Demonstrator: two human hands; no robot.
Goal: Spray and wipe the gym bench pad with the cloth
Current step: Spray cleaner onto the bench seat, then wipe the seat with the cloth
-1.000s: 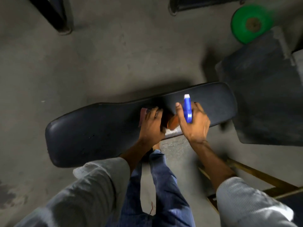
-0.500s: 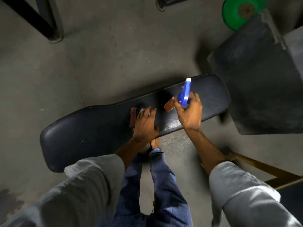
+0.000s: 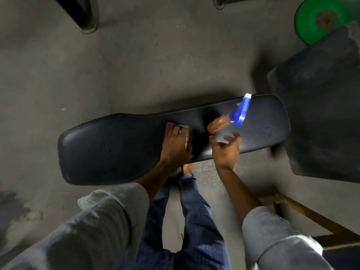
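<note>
- Grey concrete floor (image 3: 136,61), with a dark stain (image 3: 11,207) at the left edge.
- Green weight plate (image 3: 311,22), top right, partly hidden behind a dark padded block (image 3: 321,114).
- Black metal leg (image 3: 81,14), top left.
- Yellowish frame bar (image 3: 311,217), lower right.

The bench pad (image 3: 120,151) looks like smooth, faintly glossy black vinyl above a rough, matt concrete floor (image 3: 136,65).

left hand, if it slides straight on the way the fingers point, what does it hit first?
The left hand lies flat on the cloth on the bench pad, fingers pointing at the pad's far long edge. Past the cloth there is only bare pad, then that edge and the floor beyond. Way looks free.
</note>
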